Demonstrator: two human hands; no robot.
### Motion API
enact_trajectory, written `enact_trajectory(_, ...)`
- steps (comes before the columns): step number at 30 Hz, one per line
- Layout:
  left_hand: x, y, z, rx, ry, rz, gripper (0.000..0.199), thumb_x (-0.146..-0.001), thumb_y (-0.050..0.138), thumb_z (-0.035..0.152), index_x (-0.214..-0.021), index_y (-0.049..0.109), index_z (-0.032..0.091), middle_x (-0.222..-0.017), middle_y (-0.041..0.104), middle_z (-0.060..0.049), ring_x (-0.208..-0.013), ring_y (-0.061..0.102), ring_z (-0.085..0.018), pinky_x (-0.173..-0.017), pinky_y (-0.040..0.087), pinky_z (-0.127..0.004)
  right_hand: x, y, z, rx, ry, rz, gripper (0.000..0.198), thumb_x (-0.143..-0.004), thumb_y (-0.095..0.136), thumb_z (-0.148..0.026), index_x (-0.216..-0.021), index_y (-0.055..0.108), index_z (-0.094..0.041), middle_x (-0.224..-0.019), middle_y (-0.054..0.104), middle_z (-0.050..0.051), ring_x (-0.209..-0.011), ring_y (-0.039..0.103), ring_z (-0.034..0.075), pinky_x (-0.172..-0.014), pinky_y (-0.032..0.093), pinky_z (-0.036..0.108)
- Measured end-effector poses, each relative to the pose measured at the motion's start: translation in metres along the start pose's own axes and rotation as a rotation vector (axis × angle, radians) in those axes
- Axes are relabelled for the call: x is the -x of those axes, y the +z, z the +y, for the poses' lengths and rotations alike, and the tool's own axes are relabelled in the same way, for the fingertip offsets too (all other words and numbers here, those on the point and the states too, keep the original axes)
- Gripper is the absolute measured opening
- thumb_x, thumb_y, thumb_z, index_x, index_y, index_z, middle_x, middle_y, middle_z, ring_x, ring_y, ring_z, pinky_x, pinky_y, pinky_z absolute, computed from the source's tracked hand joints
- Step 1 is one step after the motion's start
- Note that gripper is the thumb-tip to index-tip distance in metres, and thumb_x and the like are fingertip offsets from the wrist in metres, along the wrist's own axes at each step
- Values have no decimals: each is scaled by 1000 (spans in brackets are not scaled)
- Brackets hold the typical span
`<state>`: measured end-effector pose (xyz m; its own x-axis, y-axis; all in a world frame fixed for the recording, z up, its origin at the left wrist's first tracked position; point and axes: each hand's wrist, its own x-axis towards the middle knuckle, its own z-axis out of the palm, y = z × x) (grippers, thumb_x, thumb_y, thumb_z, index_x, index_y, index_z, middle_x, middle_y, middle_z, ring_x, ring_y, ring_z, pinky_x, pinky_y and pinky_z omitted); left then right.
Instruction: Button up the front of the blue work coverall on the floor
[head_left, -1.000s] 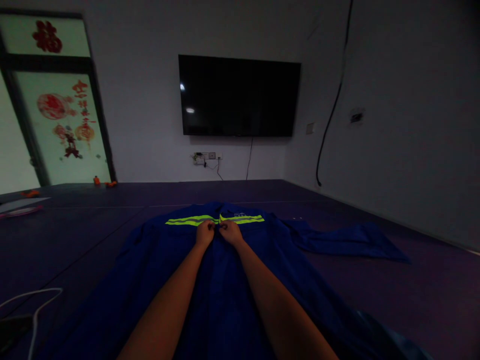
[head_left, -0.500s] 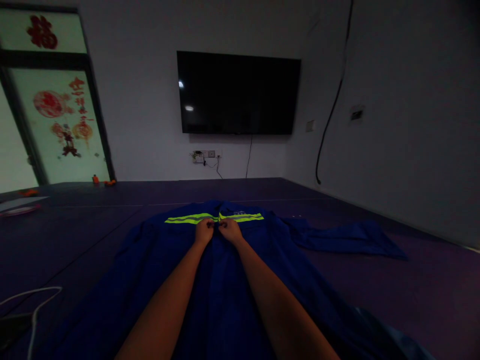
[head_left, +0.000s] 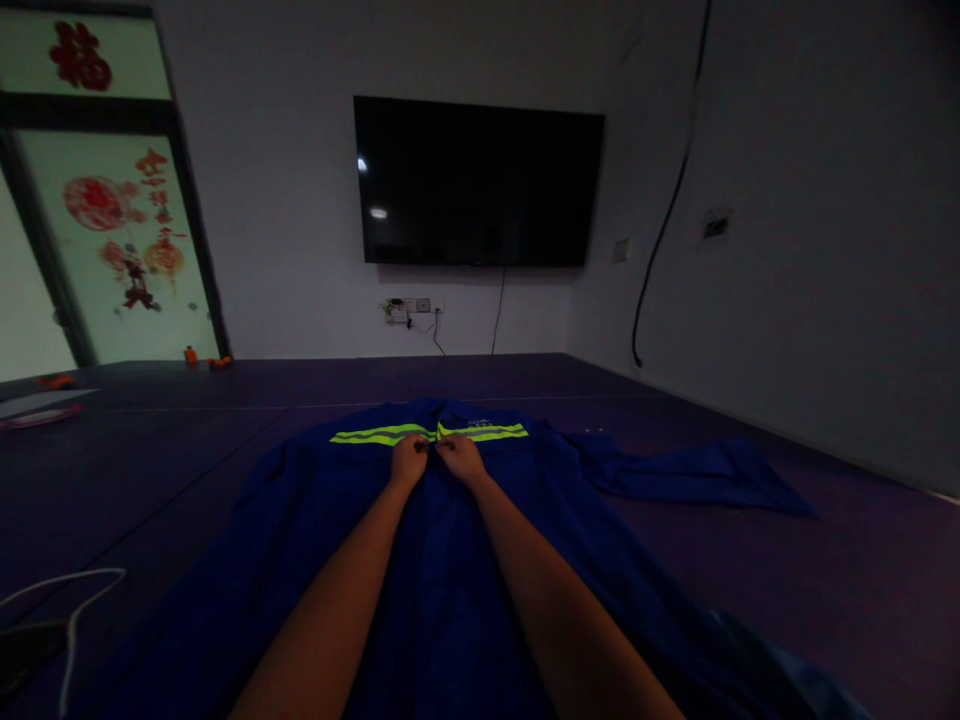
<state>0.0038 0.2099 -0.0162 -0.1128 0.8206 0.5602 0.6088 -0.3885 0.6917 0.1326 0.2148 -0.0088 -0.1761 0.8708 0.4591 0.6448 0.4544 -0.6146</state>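
A blue work jacket with a yellow-and-grey reflective strip across its chest lies spread out, front up. One sleeve stretches to the right. My left hand is closed at the front opening, just under the strip, its fingertips pinching the edge of the fabric. Right beside it my right hand pinches the other side of the same opening. The fingertips of both hands nearly meet. Any button or zip between them is too small and dark to make out.
The jacket rests on a dark purple floor. A white cable and a dark flat object lie at the lower left. Orange items sit near the glass door. A television hangs on the wall; a black cord dangles to its right.
Both hands stay at the same spot on the jacket front, with hardly any finger movement visible. The camera view has shifted very slightly.
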Motion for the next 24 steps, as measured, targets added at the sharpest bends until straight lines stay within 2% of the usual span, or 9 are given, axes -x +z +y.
enact_trajectory(5,0,1,1,2,-1,13,14,-67,54,6,-68,65,15,-69,65,-2,-71,60,-14,-71,47,-26,-2,0,2,58,-9,3,21,-79,43,-19,-70,63,-17,-73,64,2,-70,56,13,-56,33,18)
enact_trajectory(11,1,0,4,10,-13,-3,15,-67,52,6,-68,65,15,-70,65,-2,-71,60,-13,-71,47,-26,-1,4,4,90,5,1,17,-75,48,-14,-79,64,-16,-77,65,4,-72,56,13,-61,35,18)
enact_trajectory(18,1,-1,5,47,-16,14,15,-68,51,7,-69,64,14,-72,65,-3,-73,60,-14,-72,47,-28,1,4,4,85,13,33,26,-73,45,-9,-91,62,-18,-91,65,4,-84,57,15,-69,38,20)
enact_trajectory(24,0,0,4,59,-18,18,14,-68,52,7,-68,64,14,-72,65,-2,-74,60,-14,-72,47,-27,0,4,4,61,36,25,25,-72,48,-10,-91,62,-18,-79,65,3,-71,57,13,-61,37,19)
